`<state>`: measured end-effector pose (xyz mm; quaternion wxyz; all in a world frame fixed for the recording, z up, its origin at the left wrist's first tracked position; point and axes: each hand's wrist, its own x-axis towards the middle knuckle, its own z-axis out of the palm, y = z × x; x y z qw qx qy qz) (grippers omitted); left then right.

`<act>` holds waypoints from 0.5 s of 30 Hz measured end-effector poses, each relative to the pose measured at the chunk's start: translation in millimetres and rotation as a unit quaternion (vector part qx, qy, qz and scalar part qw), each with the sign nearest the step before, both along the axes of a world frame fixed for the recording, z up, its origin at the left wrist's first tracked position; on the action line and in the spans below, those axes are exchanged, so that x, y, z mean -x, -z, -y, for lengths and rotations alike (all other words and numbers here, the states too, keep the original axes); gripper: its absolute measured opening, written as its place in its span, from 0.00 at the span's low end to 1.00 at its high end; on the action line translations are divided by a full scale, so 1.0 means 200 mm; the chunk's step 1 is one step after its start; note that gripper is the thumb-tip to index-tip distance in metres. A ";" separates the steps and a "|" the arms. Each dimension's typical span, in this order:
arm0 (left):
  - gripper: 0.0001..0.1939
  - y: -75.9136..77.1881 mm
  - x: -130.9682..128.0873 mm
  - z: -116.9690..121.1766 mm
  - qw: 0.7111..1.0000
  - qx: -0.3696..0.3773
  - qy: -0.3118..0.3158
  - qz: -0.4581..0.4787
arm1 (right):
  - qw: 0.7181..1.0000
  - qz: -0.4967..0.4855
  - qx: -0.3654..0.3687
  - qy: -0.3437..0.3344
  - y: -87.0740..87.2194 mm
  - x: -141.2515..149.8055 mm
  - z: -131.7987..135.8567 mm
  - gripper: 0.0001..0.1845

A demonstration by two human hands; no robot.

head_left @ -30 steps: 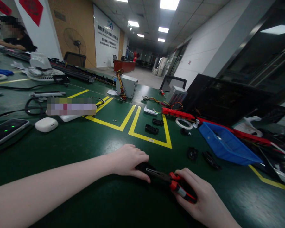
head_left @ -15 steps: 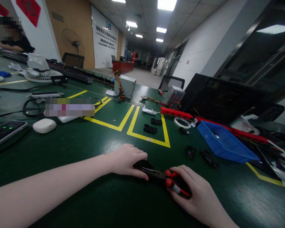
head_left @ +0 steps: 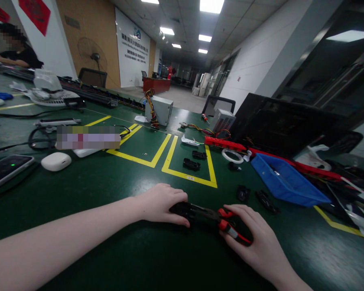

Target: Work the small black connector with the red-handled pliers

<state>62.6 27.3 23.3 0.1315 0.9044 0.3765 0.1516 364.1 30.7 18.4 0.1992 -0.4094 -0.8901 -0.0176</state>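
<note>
Low in the middle of the head view, my left hand [head_left: 162, 204] grips a small black plastic part [head_left: 182, 210] between thumb and fingers. My right hand [head_left: 250, 238] is wrapped round the red and black handles of the long-nose pliers [head_left: 210, 214]. Their dark jaws point left and reach the black part; whether they pinch it I cannot tell. Farther off, two similar black pieces [head_left: 191, 164] lie inside a yellow taped outline [head_left: 189, 178]. More black pieces [head_left: 266, 201] rest right of the pliers.
A blue tray [head_left: 286, 184] stands to the right, beside a long red strip [head_left: 226, 144] and a large black panel [head_left: 285, 125]. A metal power supply box [head_left: 160, 110] is at the back. Leftward lie a white case [head_left: 56, 161] and a phone-like device [head_left: 9, 169]. Another person [head_left: 18, 52] sits far left.
The pliers and my right hand have shifted a little to the right, away from my left hand. My left hand stays in nearly the same place, holding the black part.
</note>
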 end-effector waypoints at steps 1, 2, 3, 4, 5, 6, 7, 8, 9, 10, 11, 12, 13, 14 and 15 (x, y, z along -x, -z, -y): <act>0.23 0.00 0.00 0.00 1.000 -0.002 0.000 0.000 | 1.000 0.001 0.002 0.001 0.00 0.00 -0.01 0.22; 0.23 0.00 0.00 0.00 1.000 -0.004 0.000 -0.001 | 1.000 0.004 0.004 -0.001 0.00 -0.01 -0.01 0.22; 0.23 0.00 0.00 0.00 1.000 -0.007 -0.001 -0.004 | 1.000 0.007 0.007 -0.003 0.00 -0.01 -0.01 0.23; 0.23 0.00 0.00 0.00 1.000 -0.009 -0.002 -0.006 | 1.000 0.011 0.008 -0.006 0.00 -0.01 -0.01 0.23; 0.23 0.00 0.00 0.00 1.000 -0.011 -0.003 -0.008 | 1.000 0.016 0.009 -0.011 0.00 -0.01 -0.01 0.23; 0.23 0.00 0.00 0.00 1.000 -0.012 -0.004 -0.011 | 1.000 0.022 0.009 -0.016 0.00 -0.01 -0.01 0.24; 0.23 -0.01 0.00 0.00 1.000 -0.014 -0.003 -0.014 | 0.999 0.026 0.007 -0.021 0.00 0.00 0.00 0.25; 0.23 -0.01 0.00 0.00 1.000 -0.015 -0.002 -0.017 | 0.999 0.028 0.006 -0.025 0.00 0.00 0.00 0.25; 0.23 -0.01 0.00 0.00 1.000 -0.016 -0.001 -0.021 | 0.999 0.032 0.007 -0.026 0.00 0.00 0.00 0.26; 0.23 -0.01 -0.01 0.00 1.000 -0.017 -0.001 -0.024 | 0.999 0.036 0.011 -0.025 0.00 0.00 0.00 0.26; 0.23 -0.01 -0.01 0.00 1.000 -0.018 -0.003 -0.026 | 0.999 0.041 0.016 -0.022 0.00 0.00 0.00 0.27; 0.23 -0.01 -0.01 0.00 0.999 -0.018 -0.005 -0.026 | 0.998 0.048 0.024 -0.019 -0.01 0.01 0.00 0.27; 0.23 -0.01 -0.01 0.00 0.999 -0.019 -0.008 -0.025 | 0.998 0.056 0.033 -0.018 -0.01 0.02 0.00 0.27; 0.23 -0.01 -0.01 0.00 0.999 -0.021 -0.010 -0.024 | 0.997 0.063 0.038 -0.018 -0.02 0.02 -0.01 0.27; 0.23 -0.01 -0.01 0.00 0.999 -0.022 -0.011 -0.023 | 0.997 0.069 0.039 -0.020 -0.03 0.03 -0.01 0.28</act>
